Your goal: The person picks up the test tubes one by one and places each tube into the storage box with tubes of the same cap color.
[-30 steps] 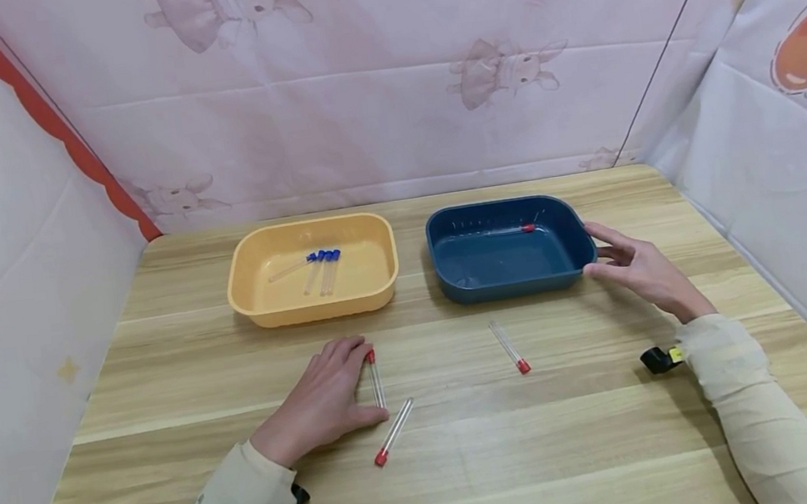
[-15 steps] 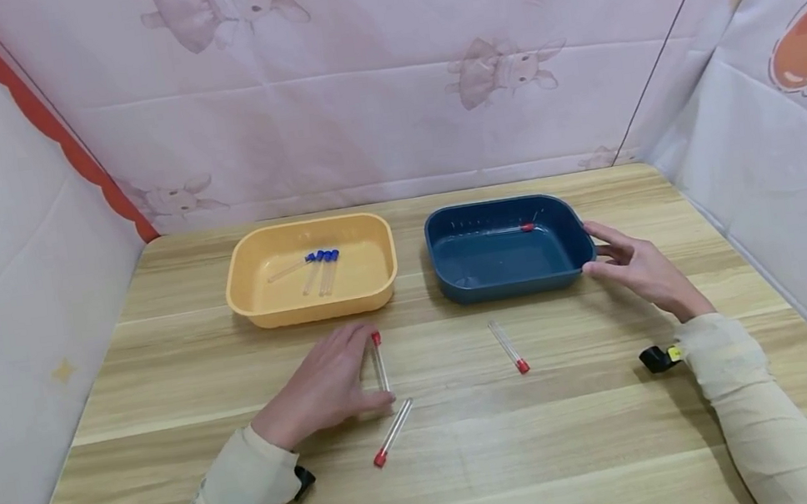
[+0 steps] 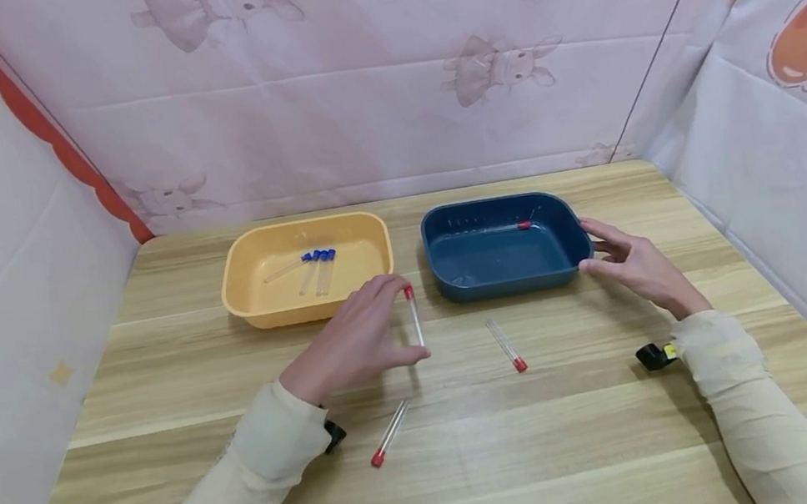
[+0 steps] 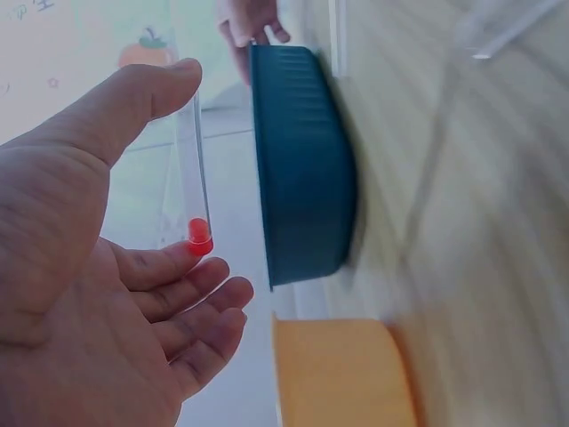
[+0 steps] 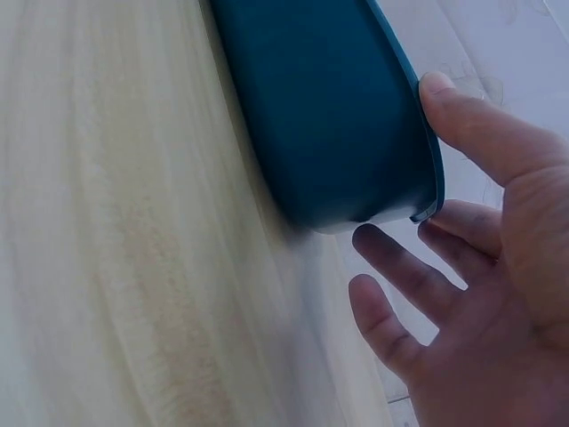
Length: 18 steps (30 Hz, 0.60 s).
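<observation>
My left hand (image 3: 353, 335) pinches a red-capped test tube (image 3: 415, 318) lengthwise, raised over the table. In the left wrist view its thumb is at the bare end of the tube and the index fingertip at the red cap (image 4: 200, 236). At the right end of the dark blue bin (image 3: 513, 285), my right hand (image 3: 640, 269) rests with fingers spread. The right wrist view has its thumb (image 5: 462, 111) against the bin's rim and the other fingers loosely extended beside the end wall. One red-capped tube (image 3: 524, 225) lies inside this bin.
A yellow bin (image 3: 235, 308) at the left holds several blue-capped tubes (image 3: 318, 271). On the wooden table lie a red-capped tube (image 3: 507, 347) in front of the blue bin and another (image 3: 390, 434) nearer the front. Printed fabric walls enclose the back and sides.
My left hand has lifted the red-capped tube off the table and carried it right and forward, toward the gap between the bins. The right hand stays at the blue bin.
</observation>
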### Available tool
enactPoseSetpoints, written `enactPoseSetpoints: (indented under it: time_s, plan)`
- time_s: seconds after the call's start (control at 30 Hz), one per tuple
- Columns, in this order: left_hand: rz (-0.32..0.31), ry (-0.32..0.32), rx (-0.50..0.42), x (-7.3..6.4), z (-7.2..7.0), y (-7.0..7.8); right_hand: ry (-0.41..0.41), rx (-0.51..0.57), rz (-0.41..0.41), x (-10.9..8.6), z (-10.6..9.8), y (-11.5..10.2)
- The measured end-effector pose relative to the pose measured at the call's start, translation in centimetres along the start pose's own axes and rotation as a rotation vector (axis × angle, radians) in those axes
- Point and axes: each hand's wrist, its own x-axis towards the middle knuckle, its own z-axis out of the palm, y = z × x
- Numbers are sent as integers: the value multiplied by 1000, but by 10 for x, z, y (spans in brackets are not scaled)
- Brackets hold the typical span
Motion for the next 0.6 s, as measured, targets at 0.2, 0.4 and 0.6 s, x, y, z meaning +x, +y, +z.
enactPoseSetpoints:
  time_s: [0.2, 0.4, 0.6]
  plan:
    - [35, 12, -27, 28, -5, 12, 9, -2, -1, -1, 0, -4]
    - [51, 13, -35, 58, -4, 22, 4, 8, -2, -6, 1, -24]
    - [14, -1, -64, 90, 2, 31, 5, 31, -5, -7, 1, -26]
